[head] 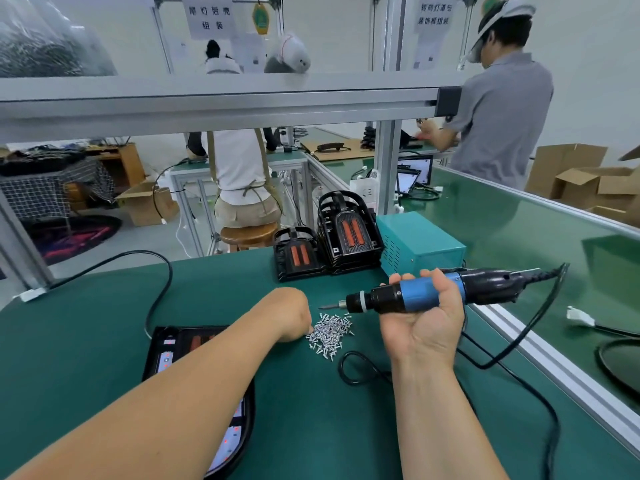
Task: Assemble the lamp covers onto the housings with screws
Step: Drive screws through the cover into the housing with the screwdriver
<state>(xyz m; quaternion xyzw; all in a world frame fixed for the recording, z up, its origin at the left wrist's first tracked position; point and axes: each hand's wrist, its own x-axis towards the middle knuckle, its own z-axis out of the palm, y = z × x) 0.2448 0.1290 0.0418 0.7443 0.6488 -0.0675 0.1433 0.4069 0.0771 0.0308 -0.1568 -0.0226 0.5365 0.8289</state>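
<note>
**Black lamp housing with red lens strips and a white board inside** (175, 349): lies flat on the green bench mat (304, 427), nearer the body than the left hand (294, 313) and largely covered by that hand's forearm.

**Heap of small silver screws** (330, 332): lies between the two hands, just right of the left hand. The left hand's curled fingers come down on the heap's left edge. The fingertips are hidden, so it cannot be told whether they pinch a screw.

**Right hand** (420, 317): palm up, with fingers and thumb wrapped round the barrel of a blue-and-black electric screwdriver (426, 292). The tool is held roughly level above the mat, its bit pointing left over the heap toward the left hand.

**Black cable** (526, 328): leaves the tool's rear, right of the right hand, and loops on the mat beside that wrist.

**Beyond both hands**: two stacks of black lamp housings with orange-red lenses (329, 247). Just right of them stands a teal metal box (419, 244).
</note>
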